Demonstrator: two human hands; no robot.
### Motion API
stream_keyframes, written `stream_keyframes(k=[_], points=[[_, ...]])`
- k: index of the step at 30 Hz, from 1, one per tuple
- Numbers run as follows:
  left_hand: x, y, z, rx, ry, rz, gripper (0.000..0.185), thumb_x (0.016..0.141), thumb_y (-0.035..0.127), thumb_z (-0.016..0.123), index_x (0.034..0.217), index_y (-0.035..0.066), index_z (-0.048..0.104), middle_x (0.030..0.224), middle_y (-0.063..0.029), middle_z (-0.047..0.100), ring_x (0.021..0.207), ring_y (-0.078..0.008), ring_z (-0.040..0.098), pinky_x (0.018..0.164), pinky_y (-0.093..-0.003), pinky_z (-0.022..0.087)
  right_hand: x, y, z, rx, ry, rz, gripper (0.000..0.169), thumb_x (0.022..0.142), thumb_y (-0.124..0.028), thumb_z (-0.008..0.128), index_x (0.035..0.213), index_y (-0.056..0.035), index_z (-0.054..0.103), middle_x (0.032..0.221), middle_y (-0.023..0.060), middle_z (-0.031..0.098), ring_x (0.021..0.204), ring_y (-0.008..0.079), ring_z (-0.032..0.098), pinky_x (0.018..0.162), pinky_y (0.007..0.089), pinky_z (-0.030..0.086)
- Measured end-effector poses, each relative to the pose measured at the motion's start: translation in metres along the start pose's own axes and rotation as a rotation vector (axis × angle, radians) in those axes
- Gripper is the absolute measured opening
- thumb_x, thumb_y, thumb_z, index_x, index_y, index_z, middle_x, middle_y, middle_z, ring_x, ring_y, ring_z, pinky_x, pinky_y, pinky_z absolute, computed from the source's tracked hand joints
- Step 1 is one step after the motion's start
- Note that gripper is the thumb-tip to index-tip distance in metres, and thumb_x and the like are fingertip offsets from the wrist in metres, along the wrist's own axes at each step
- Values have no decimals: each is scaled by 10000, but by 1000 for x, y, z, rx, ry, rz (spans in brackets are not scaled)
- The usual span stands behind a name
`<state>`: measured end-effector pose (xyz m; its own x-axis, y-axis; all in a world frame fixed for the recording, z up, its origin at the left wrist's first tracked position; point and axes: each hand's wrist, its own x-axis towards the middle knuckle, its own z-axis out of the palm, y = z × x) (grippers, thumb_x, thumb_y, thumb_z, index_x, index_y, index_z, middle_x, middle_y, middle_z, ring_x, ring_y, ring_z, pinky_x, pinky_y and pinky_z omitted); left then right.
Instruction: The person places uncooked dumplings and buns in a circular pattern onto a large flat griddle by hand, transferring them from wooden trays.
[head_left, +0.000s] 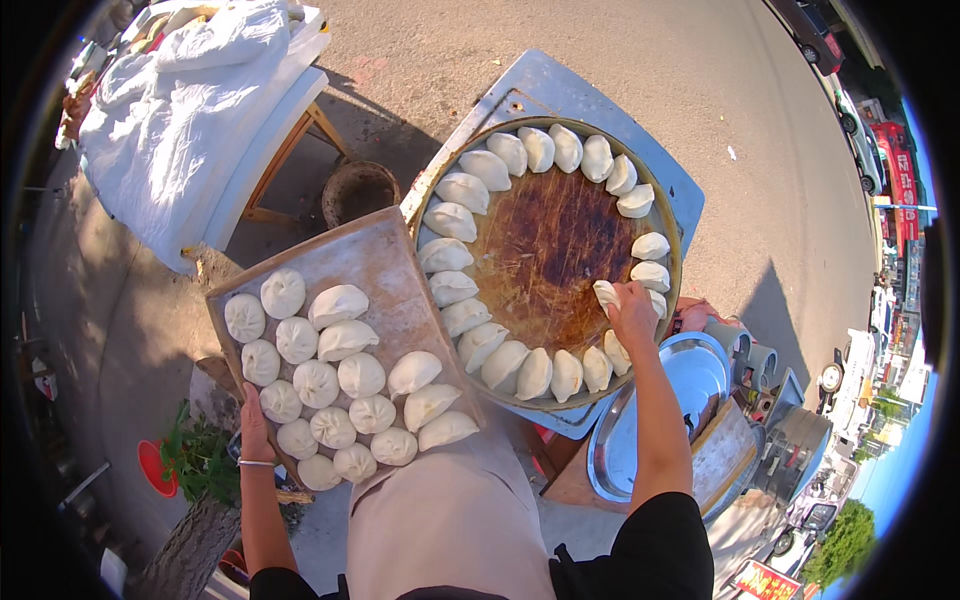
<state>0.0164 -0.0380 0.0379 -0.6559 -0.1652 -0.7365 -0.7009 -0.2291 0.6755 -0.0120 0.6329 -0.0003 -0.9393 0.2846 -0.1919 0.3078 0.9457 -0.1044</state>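
With my left hand (256, 426) I grip the near left edge of a shallow wooden tray (397, 289). Round pleated buns (316, 384) and folded half-moon dumplings (429, 405) lie on it, towards its left and near side. My right hand (634, 311) reaches over the lower right of a large round pan (555, 247) and holds a folded dumpling (606, 297) at the fingertips. Folded dumplings (450, 221) stand in a ring along the pan's rim, around a browned, scratched middle. The hand partly covers another dumpling (657, 303) at the rim.
A blue-grey metal stand (679, 187) supports the pan. Right of my forearm are a shiny round metal tray (697, 360) and a floured board (724, 457). A cloth-covered table (172, 127) stands upper left, near a bucket (360, 191). A potted plant (196, 457) is lower left.
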Motion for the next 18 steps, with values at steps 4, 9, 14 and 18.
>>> stream_keyframes(k=[4, 9, 14, 18], points=[[13, -13, -18, 53, 37, 6, 657, 1034, 588, 480, 1392, 42, 545, 1312, -86, 647, 1163, -199, 652, 982, -374, 553, -13, -74, -28, 95, 156, -216, 478, 777, -87, 794, 1229, -82, 641, 1182, 99, 563, 1116, 306, 556, 887, 412, 525], [10, -13, -9, 41, 52, 66, 567, 1039, 567, 508, 1207, 43, 644, 1101, -10, 677, 1008, -105, 623, 907, -299, 515, -69, -230, -50, 744, -418, -597, 456, 795, -102, 773, 1234, -84, 652, 1319, 124, 593, 1194, 334, 590, 990, 425, 506], [1, -3, 2, 26, 49, 86, 551, 1042, 559, 509, 1169, 44, 657, 1076, -4, 674, 976, -85, 613, 892, -280, 506, -96, -292, -1, 382, -215, -821, 511, 776, -144, 792, 1260, -120, 629, 1340, 108, 563, 1231, 317, 550, 986, 439, 512], [7, -10, -7, 64, 61, 78, 550, 1045, 553, 505, 1180, 39, 647, 1088, -12, 681, 998, -97, 630, 909, -295, 518, -104, -288, 10, 331, -209, -850, 488, 767, -118, 791, 1232, -127, 646, 1324, 118, 555, 1229, 309, 540, 965, 397, 522]])
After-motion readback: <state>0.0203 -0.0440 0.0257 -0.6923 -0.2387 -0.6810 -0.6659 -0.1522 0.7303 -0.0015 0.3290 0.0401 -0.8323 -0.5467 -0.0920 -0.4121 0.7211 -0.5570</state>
